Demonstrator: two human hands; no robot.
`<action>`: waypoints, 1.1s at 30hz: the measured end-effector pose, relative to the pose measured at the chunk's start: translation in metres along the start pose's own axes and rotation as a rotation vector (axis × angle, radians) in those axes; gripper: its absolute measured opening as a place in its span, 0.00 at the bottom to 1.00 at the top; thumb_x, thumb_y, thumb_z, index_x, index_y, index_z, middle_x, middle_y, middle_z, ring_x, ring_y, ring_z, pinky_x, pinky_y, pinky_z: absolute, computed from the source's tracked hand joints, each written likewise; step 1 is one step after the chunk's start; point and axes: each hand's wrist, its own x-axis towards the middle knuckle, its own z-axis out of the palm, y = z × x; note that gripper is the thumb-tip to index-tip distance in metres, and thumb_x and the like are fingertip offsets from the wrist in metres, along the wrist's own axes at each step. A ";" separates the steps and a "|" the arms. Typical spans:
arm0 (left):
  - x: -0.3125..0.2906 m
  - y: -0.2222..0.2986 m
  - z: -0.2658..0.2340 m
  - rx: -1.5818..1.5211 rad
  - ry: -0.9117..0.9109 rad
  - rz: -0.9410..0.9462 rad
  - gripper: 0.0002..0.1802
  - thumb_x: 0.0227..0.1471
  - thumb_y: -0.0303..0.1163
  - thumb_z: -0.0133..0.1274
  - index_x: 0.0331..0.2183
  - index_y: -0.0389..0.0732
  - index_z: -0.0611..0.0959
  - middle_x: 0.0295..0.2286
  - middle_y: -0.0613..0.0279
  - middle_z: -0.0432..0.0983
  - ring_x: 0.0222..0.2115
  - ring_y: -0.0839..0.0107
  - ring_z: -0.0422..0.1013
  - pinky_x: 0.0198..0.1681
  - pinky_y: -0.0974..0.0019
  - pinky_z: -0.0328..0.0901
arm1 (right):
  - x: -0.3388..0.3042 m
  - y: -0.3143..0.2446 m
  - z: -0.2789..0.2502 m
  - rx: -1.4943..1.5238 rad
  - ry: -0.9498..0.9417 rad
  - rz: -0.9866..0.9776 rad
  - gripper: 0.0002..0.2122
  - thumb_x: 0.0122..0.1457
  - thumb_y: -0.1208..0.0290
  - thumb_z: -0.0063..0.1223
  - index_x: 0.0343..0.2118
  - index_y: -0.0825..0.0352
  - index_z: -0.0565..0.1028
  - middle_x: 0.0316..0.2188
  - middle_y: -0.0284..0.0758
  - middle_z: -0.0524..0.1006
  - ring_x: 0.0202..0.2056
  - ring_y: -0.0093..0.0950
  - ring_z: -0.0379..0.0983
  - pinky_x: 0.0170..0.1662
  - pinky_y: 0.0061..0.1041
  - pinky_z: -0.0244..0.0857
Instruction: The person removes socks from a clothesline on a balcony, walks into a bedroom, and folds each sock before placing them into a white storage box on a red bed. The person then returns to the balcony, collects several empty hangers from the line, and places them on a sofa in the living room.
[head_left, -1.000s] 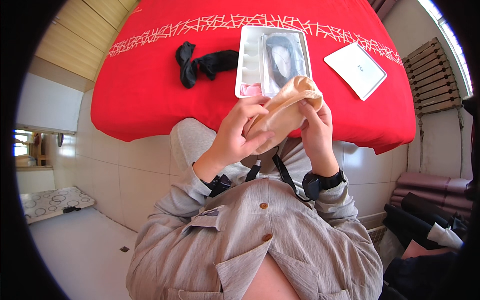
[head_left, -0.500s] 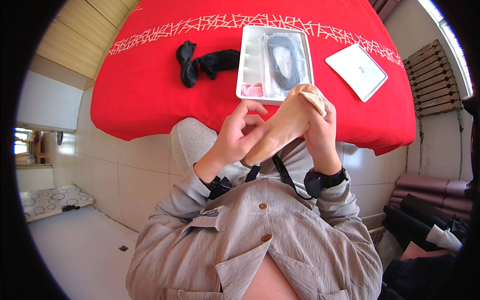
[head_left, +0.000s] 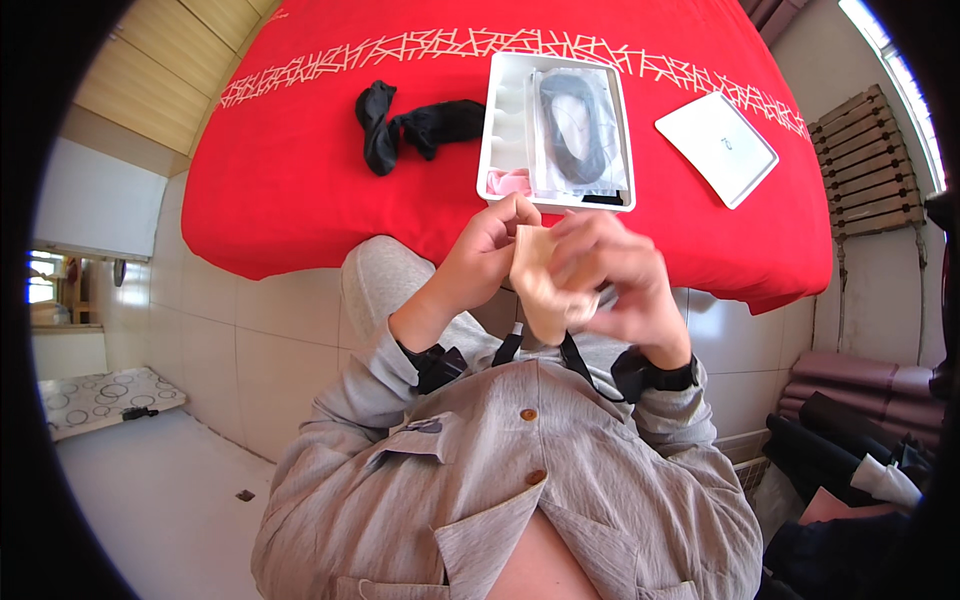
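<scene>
A beige sheer sock (head_left: 540,300) hangs over my lap, its opening folded and its lower part pointing down toward me. My left hand (head_left: 485,250) pinches the upper left edge of the sock between thumb and fingers. At the sock's right side is my right hand (head_left: 625,285), smeared by motion. Its fingers are curled around or beside the fabric, and whether they grip it does not show. Just beyond the hands, a white box (head_left: 484,150) on the bed holds a clear packet (head_left: 577,130) with a dark ring-shaped item inside, and a folded pink cloth (head_left: 510,182).
Two bunched black socks (head_left: 425,128) lie left of the box on the red bedspread (head_left: 280,190). A white lid (head_left: 718,150) rests to the right. Beyond the bed's right side leans a slatted wooden rack (head_left: 868,165). Dark fabrics (head_left: 830,450) are piled at the lower right.
The sock has come closer to my body, from a slant to hanging down. My left hand now pinches its edge; my right hand has moved lower. The white box has shifted slightly right.
</scene>
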 end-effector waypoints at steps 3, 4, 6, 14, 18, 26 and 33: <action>-0.002 0.006 0.000 0.029 0.055 0.047 0.10 0.62 0.16 0.47 0.43 0.41 0.74 0.35 0.68 0.76 0.35 0.82 0.72 0.37 0.75 0.66 | 0.002 -0.016 -0.015 -0.099 -0.224 0.023 0.11 0.44 0.73 0.77 0.27 0.66 0.81 0.43 0.34 0.82 0.51 0.40 0.76 0.61 0.43 0.66; -0.003 0.009 0.000 0.050 0.075 0.067 0.10 0.62 0.16 0.47 0.43 0.41 0.74 0.36 0.67 0.77 0.36 0.82 0.72 0.38 0.75 0.66 | 0.002 -0.017 -0.018 -0.001 -0.190 0.018 0.11 0.45 0.73 0.77 0.27 0.65 0.81 0.43 0.35 0.82 0.54 0.40 0.75 0.62 0.43 0.65; -0.003 0.013 0.002 0.104 0.097 0.105 0.11 0.62 0.15 0.48 0.42 0.41 0.74 0.37 0.66 0.77 0.38 0.81 0.73 0.40 0.74 0.67 | 0.001 -0.014 -0.018 0.214 -0.063 0.020 0.12 0.47 0.73 0.76 0.30 0.66 0.80 0.46 0.37 0.80 0.57 0.37 0.72 0.62 0.42 0.65; -0.005 0.025 0.007 0.219 0.015 0.303 0.15 0.58 0.11 0.43 0.42 0.38 0.76 0.43 0.59 0.79 0.45 0.73 0.75 0.52 0.67 0.69 | -0.011 0.006 0.026 0.292 0.172 0.515 0.27 0.54 0.76 0.75 0.55 0.70 0.74 0.46 0.34 0.81 0.50 0.24 0.78 0.55 0.28 0.72; -0.011 0.033 0.005 -0.145 0.141 0.072 0.21 0.59 0.20 0.54 0.54 0.36 0.74 0.46 0.57 0.78 0.48 0.72 0.75 0.55 0.66 0.69 | -0.008 0.005 0.031 0.377 0.202 0.591 0.13 0.60 0.79 0.69 0.48 0.72 0.81 0.42 0.30 0.82 0.45 0.19 0.79 0.49 0.24 0.73; -0.016 0.013 -0.003 0.203 0.064 -0.005 0.22 0.59 0.23 0.61 0.54 0.34 0.79 0.47 0.62 0.81 0.48 0.74 0.77 0.54 0.66 0.72 | -0.002 0.007 0.027 0.167 0.182 0.562 0.12 0.67 0.81 0.59 0.52 0.71 0.77 0.43 0.29 0.78 0.45 0.18 0.77 0.46 0.23 0.74; -0.018 0.017 -0.015 -0.050 0.071 -0.128 0.16 0.65 0.32 0.52 0.51 0.35 0.77 0.43 0.60 0.80 0.44 0.73 0.79 0.48 0.66 0.76 | 0.005 0.011 0.024 0.090 0.100 0.282 0.14 0.61 0.90 0.55 0.47 0.71 0.82 0.40 0.34 0.79 0.43 0.28 0.79 0.42 0.24 0.75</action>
